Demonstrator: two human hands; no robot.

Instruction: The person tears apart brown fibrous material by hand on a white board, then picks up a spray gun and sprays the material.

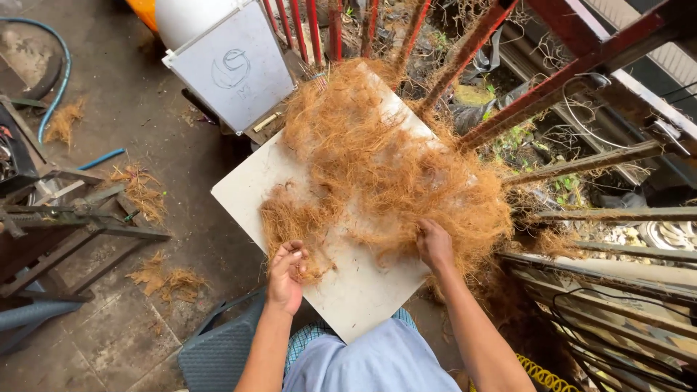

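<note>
A big loose heap of orange-brown coir fibre (385, 160) covers the far half of a pale square board (356, 290) resting on my lap. My left hand (287, 272) is closed on a small tuft of fibre (294, 225) at the board's left side. My right hand (434, 243) presses into the near edge of the big heap, with its fingers curled in among the strands.
Red metal railing bars (465, 54) stand just beyond the board. A white panel (229, 65) leans at the upper left. A metal frame (80, 225) sits on the concrete floor at left, with fibre scraps (170, 279) and a blue hose (62, 80). A yellow coiled cord (541, 374) lies at bottom right.
</note>
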